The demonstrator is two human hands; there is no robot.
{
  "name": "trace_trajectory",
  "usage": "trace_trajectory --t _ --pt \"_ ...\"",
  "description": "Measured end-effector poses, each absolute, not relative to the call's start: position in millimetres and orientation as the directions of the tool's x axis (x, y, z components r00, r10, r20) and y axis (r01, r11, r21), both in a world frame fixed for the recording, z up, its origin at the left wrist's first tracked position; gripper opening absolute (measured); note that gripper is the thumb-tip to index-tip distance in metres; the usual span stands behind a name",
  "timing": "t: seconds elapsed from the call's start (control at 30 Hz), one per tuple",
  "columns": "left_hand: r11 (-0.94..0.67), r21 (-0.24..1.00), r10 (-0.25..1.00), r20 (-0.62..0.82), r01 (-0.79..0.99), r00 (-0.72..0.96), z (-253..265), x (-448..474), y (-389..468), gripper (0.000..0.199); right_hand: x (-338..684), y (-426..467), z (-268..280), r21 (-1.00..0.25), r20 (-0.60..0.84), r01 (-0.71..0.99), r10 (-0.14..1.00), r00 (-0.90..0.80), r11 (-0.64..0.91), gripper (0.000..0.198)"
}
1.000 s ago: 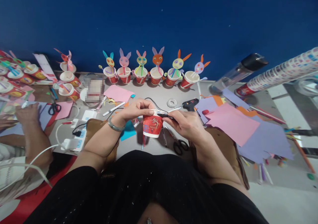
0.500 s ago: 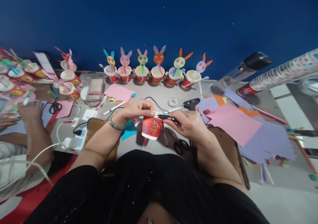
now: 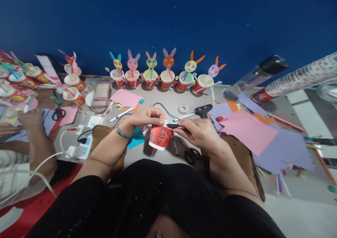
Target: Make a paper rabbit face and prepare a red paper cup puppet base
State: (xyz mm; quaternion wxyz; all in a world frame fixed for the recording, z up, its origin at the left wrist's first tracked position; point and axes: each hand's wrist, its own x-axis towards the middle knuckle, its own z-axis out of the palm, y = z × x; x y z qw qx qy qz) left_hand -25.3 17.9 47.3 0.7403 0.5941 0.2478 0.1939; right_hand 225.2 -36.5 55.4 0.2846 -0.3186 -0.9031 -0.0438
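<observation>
A red paper cup with a gold dragon print hangs upright over the table, tilted slightly. My left hand pinches its rim from the far left side. Between the thumb and fingers of my right hand is a slim black tool, which looks like a craft knife. Its tip meets the cup just under the rim on the right; the blade is too small to make out. Black-handled scissors lie below my right hand, and a blue paper piece lies beneath my left wrist.
Several rabbit-topped cups line the back wall. A glue gun, tape roll and marker lie beyond my hands. Coloured paper covers the right side. A power strip sits left, beside a co-worker's hands.
The cup has tilted a little, its base shifting slightly left and nearer me. The black tool now lies flatter against the rim. Both hands keep their grip.
</observation>
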Motion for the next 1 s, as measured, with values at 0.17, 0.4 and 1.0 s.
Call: trace_trajectory --t 0.17,0.4,1.0 --pt "0.227 0.974 0.573 -0.149 0.02 0.806 47.7 -25.2 19.2 0.045 224.3 -36.4 55.5 -0.111 0.54 0.595 0.551 -0.636 0.796 0.029" --pt "0.217 0.976 0.57 -0.125 -0.003 0.812 44.2 -26.2 19.6 0.042 225.6 -35.3 51.6 -0.167 0.496 0.605 0.597 -0.631 0.779 0.034" --pt "0.223 0.975 0.607 -0.132 -0.009 0.784 43.9 -24.6 19.1 0.044 225.9 -27.2 43.8 -0.38 0.451 0.566 0.681 -0.577 0.732 0.034"
